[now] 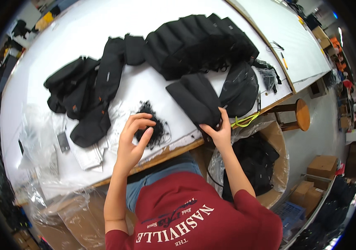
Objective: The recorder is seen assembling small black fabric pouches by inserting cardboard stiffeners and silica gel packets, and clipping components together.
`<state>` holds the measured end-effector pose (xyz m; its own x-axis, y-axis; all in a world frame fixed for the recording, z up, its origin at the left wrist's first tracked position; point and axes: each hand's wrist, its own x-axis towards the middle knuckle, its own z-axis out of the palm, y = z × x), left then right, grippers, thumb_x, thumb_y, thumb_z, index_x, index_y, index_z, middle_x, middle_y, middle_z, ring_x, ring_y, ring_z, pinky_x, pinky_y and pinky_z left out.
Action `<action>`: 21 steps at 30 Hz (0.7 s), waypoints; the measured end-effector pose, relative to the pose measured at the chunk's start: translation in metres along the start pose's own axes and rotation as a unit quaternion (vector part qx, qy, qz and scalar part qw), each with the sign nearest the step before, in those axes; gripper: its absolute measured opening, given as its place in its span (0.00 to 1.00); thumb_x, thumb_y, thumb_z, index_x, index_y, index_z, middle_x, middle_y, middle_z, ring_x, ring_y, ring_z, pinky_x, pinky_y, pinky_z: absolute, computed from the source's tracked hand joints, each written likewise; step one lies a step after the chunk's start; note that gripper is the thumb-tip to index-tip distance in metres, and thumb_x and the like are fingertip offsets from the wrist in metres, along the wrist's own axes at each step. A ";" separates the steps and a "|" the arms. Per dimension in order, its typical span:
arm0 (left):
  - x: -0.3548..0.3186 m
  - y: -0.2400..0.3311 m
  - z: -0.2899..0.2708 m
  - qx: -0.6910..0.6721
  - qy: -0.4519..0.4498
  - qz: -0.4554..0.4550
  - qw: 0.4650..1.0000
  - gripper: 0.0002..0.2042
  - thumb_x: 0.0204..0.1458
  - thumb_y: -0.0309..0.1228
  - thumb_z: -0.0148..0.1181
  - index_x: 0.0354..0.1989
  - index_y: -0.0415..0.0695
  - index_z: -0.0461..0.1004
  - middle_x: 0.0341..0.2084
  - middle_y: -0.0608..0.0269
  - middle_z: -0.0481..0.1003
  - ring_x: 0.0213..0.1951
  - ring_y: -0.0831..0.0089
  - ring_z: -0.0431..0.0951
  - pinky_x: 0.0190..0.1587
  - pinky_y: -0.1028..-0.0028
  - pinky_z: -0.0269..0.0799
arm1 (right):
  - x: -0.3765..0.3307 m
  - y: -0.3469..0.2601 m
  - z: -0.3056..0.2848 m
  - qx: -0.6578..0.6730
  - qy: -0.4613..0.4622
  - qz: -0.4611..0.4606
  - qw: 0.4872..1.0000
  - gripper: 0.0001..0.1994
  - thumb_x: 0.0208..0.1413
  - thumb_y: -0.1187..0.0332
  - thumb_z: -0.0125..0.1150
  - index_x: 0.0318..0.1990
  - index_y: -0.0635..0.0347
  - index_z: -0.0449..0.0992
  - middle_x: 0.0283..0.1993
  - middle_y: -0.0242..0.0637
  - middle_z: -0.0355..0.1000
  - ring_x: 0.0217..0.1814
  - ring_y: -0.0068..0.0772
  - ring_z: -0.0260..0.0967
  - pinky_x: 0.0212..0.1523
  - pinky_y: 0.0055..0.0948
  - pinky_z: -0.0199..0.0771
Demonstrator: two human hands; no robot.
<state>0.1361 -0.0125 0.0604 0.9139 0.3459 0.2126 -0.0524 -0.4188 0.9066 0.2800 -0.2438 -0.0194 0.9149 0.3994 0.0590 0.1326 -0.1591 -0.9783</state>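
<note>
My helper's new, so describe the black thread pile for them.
On the white table, look near its front edge, beside the left hand. The black thread pile lies there: a loose, wispy tangle, unlike the black fabric items around it.

A black fabric piece (196,98), soft, matte and elongated, with a fold along its length, slants over the white table (142,85), its far end toward the table's middle and its near end beside the table's front edge. A loose heap of black threads (158,131), tangled, with stray strands at its rim, lies farther left along the table's front edge.
</note>
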 end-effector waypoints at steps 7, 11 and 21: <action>0.181 0.022 0.083 -0.020 -0.068 0.165 0.984 0.04 0.53 0.21 0.53 0.35 0.38 0.73 0.33 0.59 0.73 0.36 0.68 0.74 0.40 0.75 0.69 | -0.017 -0.022 -0.062 0.419 0.079 0.152 0.892 0.30 0.46 0.74 0.63 0.59 0.59 0.60 0.55 0.37 0.65 0.55 0.30 0.65 0.50 0.29 0.70; 0.284 0.035 0.175 0.186 -0.067 0.372 0.907 0.13 0.47 0.27 0.56 0.42 0.43 0.74 0.44 0.56 0.73 0.49 0.57 0.71 0.53 0.64 0.66 | -0.028 -0.015 -0.101 0.503 0.146 0.146 0.840 0.36 0.48 0.65 0.66 0.64 0.61 0.55 0.61 0.42 0.62 0.62 0.39 0.62 0.60 0.37 0.66; 0.330 -0.014 0.223 0.542 -0.101 0.319 0.771 0.21 0.48 0.39 0.60 0.53 0.55 0.71 0.59 0.56 0.62 0.59 0.51 0.61 0.64 0.55 0.51 | 0.098 -0.024 -0.123 0.382 0.298 -0.021 0.874 0.31 0.54 0.61 0.63 0.63 0.57 0.59 0.61 0.39 0.63 0.63 0.38 0.61 0.61 0.37 0.63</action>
<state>0.5282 -0.0797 0.0361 0.8914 -0.3127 0.3281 -0.2498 -0.9429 -0.2203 0.4136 -0.3118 0.0344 0.9817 -0.1879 -0.0322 0.0856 0.5851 -0.8064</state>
